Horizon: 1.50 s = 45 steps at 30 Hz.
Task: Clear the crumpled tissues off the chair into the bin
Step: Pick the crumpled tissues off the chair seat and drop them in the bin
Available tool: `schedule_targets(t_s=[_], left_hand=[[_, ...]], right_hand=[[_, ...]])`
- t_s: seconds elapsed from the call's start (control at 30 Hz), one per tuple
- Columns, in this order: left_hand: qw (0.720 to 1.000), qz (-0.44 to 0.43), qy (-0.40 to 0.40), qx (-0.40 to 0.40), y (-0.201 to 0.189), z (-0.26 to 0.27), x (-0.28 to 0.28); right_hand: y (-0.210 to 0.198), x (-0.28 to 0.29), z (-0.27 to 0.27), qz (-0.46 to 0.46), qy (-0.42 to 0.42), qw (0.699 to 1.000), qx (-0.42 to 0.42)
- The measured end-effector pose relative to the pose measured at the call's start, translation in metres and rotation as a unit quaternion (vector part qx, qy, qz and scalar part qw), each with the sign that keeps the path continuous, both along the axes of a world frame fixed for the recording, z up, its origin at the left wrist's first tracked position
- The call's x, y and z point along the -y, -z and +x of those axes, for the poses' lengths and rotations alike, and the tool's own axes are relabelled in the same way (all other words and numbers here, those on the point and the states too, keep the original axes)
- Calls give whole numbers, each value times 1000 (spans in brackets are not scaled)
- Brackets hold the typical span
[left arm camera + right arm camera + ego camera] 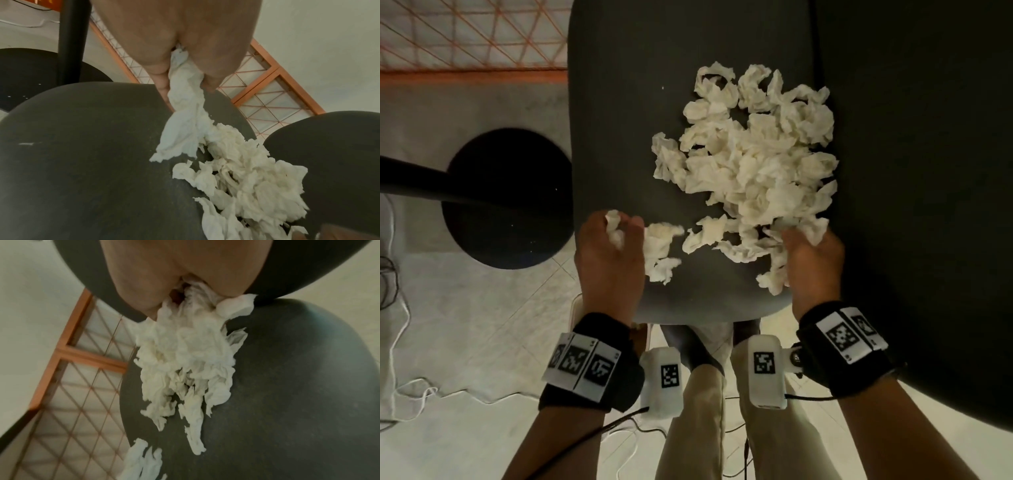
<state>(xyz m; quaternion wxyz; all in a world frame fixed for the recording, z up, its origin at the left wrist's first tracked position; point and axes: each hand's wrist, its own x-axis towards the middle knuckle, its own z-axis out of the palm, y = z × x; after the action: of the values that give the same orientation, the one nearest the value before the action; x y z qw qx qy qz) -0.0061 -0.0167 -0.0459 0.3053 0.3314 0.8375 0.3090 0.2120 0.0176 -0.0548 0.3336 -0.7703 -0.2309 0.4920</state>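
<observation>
A heap of crumpled white tissues (753,164) covers the right half of the dark grey chair seat (626,144). At the seat's near left corner my left hand (613,246) grips a bunch of tissue (183,104) that trails down to the seat. On the near right my right hand (811,253) clutches the heap's edge, with tissue (195,308) bunched in its palm. The heap (185,356) spreads away from that hand. The bin may be the black round opening (506,202) left of the chair; I cannot tell.
A second dark seat (921,171) adjoins on the right. A black bar (431,181) crosses above the round black shape. An orange-framed wire grid (472,37) lies at the far left. White and black cables (417,394) trail over the pale floor. My legs (709,411) stand before the chair.
</observation>
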Motion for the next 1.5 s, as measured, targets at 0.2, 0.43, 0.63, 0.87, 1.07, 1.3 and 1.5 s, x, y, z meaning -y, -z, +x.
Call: schedule_targets(t_s=[0.2,0.43,0.63,0.87,1.07,1.3,1.5], left_hand=[[989,-31,142,39,7,30,-19],[956,-140,258,-19,46,64,-27],[971,-108,211,-5,45,52,-20],[995,-82,47,42,22,10,-10],[991,29,-31,130,8,-15,-6],[982,24,-79,171,2,-23,-13],[974,-24,-124,185,5,-28,-6]], right_hand=[[5,8,5,2,-36,999,-28],[19,29,-10,-1,-371,922,112],[36,27,-23,-5,-448,858,252],[17,19,-28,-5,-339,926,169],[-2,14,-30,-10,-168,985,46],[1,11,-45,-31,-161,986,-5],[-3,5,-73,-58,-132,987,-75]])
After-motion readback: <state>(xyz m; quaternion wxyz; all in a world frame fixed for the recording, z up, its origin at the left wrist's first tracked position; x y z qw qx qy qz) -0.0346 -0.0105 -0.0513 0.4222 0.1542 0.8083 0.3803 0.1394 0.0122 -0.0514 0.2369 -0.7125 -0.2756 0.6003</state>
